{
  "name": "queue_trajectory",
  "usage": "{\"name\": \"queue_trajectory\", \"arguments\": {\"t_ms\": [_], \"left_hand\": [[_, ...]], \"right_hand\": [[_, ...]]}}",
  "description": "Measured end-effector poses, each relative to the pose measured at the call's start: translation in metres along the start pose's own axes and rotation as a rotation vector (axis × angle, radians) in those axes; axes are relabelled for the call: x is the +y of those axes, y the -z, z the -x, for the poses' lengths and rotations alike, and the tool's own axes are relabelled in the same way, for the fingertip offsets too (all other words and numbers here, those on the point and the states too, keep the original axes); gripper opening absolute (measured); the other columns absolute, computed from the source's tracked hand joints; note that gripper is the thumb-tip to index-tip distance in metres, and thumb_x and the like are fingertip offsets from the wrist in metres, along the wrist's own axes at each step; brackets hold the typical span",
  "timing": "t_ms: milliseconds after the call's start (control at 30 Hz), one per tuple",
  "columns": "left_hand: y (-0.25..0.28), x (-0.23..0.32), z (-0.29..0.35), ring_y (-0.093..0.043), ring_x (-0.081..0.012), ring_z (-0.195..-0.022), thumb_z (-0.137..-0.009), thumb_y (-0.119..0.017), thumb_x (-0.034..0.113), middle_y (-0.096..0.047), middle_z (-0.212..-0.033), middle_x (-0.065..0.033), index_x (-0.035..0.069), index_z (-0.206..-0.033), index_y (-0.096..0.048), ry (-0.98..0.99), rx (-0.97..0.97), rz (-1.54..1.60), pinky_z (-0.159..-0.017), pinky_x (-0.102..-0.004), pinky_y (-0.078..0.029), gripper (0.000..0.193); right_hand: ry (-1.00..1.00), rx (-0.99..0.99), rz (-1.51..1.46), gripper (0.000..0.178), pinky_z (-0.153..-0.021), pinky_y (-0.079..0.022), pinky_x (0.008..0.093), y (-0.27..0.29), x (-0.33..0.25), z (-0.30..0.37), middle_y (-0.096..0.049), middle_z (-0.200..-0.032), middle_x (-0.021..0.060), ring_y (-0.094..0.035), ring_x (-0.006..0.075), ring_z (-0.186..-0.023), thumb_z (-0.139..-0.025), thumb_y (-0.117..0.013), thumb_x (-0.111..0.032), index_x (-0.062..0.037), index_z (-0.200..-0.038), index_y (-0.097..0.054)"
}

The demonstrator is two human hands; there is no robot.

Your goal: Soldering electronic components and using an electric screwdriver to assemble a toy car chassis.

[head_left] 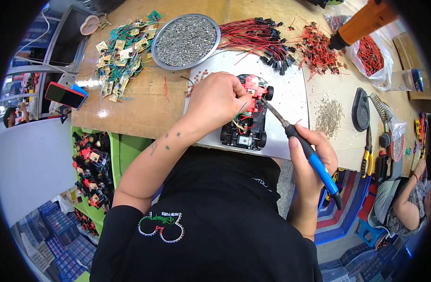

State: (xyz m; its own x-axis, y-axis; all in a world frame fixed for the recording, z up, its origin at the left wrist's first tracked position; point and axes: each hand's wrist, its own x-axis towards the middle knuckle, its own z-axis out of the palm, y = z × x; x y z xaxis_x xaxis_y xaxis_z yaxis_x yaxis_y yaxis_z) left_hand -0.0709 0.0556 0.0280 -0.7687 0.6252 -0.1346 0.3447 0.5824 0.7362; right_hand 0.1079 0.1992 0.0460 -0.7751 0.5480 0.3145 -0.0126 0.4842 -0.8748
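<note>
A toy car chassis (246, 136), black with a red part (255, 88) and dark wheels, lies on a white board in front of me. My left hand (220, 101) reaches over its left side, fingers pinched together close to the red part. Thin wires (242, 123) show just below those fingertips; what the fingers pinch is hidden. My right hand (314, 157) grips a soldering iron (321, 171) by its blue and black handle. The iron's metal tip points up and left, reaching the chassis beside the red part.
Behind the white board (290, 113) stand a round metal tray (154, 55) of small metal pieces, circuit boards (124, 56) and red-black wires (253, 35). An orange tool (365, 23) hangs at upper right. Pliers (367, 157) and a coiled iron holder (380, 108) lie right; a green crate (113, 160) stands left.
</note>
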Motion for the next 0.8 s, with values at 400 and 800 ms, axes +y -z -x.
{"name": "queue_trajectory", "arguments": {"t_ms": [400, 800], "left_hand": [[0.014, -0.020, 0.036, -0.061, -0.0130, -0.091, -0.082, -0.067, 0.012, -0.068, -0.095, -0.0037, 0.002, -0.101, -0.067, -0.090, 0.064, 0.231, -0.085, -0.0300, -0.046, 0.021], [0.002, -0.007, 0.075, -0.055, -0.0189, -0.088, -0.072, -0.075, 0.013, -0.060, -0.082, 0.0015, 0.013, -0.078, -0.072, -0.397, 0.063, -0.132, -0.082, -0.0338, -0.038, 0.007]], "right_hand": [[-0.015, -0.020, -0.031, 0.023, -0.064, -0.045, 0.0279, 0.024, -0.012, 0.024, -0.064, -0.072, 0.0086, -0.059, 0.0191, -0.066, -0.071, -0.074, 0.004, 0.0018, -0.094, -0.071], [0.024, -0.104, -0.041, 0.023, -0.063, -0.046, 0.0287, 0.030, -0.009, 0.042, -0.064, -0.071, 0.0082, -0.059, 0.0202, -0.065, -0.070, -0.074, 0.001, 0.0005, -0.092, -0.070]]}}
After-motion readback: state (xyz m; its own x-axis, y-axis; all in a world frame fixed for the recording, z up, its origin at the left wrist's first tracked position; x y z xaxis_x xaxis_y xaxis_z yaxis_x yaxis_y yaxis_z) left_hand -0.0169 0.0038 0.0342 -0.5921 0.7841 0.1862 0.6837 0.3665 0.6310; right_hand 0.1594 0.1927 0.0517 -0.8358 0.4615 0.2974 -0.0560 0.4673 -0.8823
